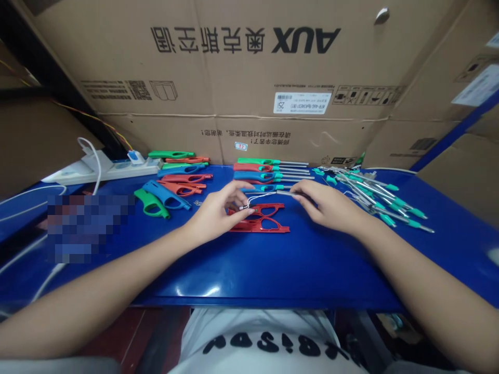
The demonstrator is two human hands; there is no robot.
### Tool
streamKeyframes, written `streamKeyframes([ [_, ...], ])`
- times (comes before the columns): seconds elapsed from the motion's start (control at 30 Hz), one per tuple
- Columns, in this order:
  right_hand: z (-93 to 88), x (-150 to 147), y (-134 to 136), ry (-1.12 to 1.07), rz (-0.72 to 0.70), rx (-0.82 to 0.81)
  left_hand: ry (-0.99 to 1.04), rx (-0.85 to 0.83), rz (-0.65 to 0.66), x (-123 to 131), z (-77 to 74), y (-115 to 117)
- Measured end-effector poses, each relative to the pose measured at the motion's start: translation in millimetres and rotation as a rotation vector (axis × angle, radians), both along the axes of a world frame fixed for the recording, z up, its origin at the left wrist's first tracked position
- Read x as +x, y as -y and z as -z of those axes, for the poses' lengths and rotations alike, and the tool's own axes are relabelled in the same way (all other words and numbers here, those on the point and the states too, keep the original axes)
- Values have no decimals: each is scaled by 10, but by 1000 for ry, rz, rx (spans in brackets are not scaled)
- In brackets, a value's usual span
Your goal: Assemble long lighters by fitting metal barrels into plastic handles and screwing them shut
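My right hand (317, 202) pinches a thin metal tube (286, 192) whose white wires (262, 197) run leftward. The end of those wires is between the fingertips of my left hand (218, 208). Beneath my hands lie two red lighter casing halves (260, 225), side by side on the blue table, their left ends partly covered by my left hand. Just behind is a row of lighters (268, 175) in green, red and blue casings, with metal tubes pointing right.
Loose coloured casings (167, 197) lie on the left, near a white power strip (113, 170) with cables. Metal tubes with teal parts (385, 200) are heaped on the right. A large cardboard sheet (218, 93) stands along the back of the blue table (249, 270).
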State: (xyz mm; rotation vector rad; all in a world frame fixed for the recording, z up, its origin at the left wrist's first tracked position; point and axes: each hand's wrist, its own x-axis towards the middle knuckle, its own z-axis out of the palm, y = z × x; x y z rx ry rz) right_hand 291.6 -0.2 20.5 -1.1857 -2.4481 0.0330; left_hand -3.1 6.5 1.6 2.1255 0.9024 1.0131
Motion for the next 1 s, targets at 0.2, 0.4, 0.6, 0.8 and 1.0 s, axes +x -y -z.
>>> streamKeyframes([
  [0.2, -98, 7, 44, 89, -121, -258, 5, -83, 4, 5, -18, 3],
  [0.4, -177, -23, 107, -15, -255, -500, -9, -228, -6, 19, -55, -8],
  [0.6, -194, 7, 86, -34, -208, -586, -39, -334, 8, 11, -29, -26],
  [0.8, -121, 73, 29, -82, -167, -659, -108, -332, 56, -16, 16, -57],
  [1.0, -186, 61, 59, -51, -182, -678, -263, -105, 84, -38, -55, -22],
])
